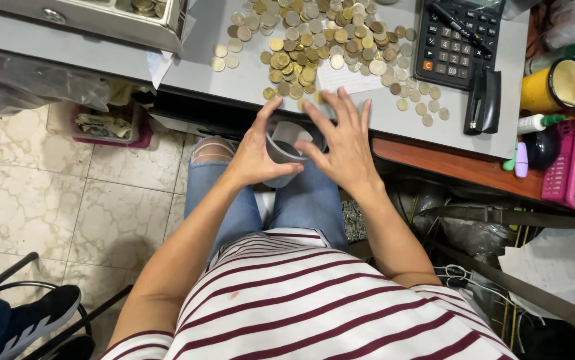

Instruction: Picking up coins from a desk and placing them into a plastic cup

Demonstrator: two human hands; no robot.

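Observation:
My left hand grips a clear plastic cup held just below the front edge of a grey desk, above my lap in torn blue jeans. Over the cup's right rim lies my right hand, flat, fingers spread, fingertips reaching the desk edge. A large heap of gold and silver coins is spread on the desk directly beyond both hands, with loose coins trailing to the right. The cup's inside looks dark; I cannot tell what it holds.
A black calculator and a black stapler sit right of the coins. A yellow mug and pink basket stand far right. A metal cash drawer is at upper left. Another person's shoe rests lower left on the tiled floor.

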